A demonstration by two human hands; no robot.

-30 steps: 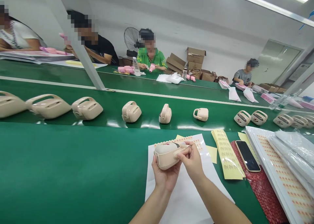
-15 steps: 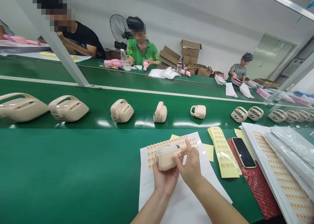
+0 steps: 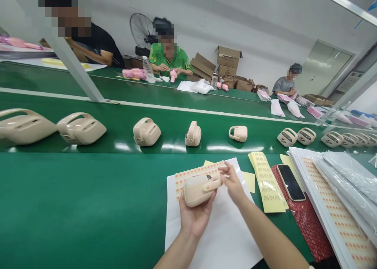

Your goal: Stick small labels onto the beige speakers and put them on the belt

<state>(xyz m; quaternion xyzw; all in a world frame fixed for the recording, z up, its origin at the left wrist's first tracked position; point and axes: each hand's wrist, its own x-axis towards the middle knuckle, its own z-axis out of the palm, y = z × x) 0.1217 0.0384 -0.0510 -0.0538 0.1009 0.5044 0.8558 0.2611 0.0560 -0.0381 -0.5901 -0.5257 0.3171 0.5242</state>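
My left hand (image 3: pixel 194 218) is wrapped from below around a small cream-coloured device with a carry handle (image 3: pixel 196 194). The device is tilted, its handle pointing right, and a small orange round sticker shows at the handle's pivot. Just beyond the handle's end is my right hand (image 3: pixel 234 184), its fingers apart and nothing visible in them; whether a fingertip touches the handle I cannot tell. Underneath lies a sheet of orange round stickers (image 3: pixel 180 181) on white paper (image 3: pixel 176 229), partly hidden by the device and hands.
Similar cream devices (image 3: pixel 147 132) stand in a row along the green belt (image 3: pixel 167 139). To the right lie yellow label strips (image 3: pixel 266 182), a phone (image 3: pixel 291 182) on red bubble wrap (image 3: pixel 312 229), and more sticker sheets (image 3: pixel 338 206). Several co-workers sit across, one in a green shirt (image 3: pixel 182 61).
My right hand has drawn back from the device's side and handle, uncovering the orange sticker at the pivot. My left hand still holds the device, now slightly further left.
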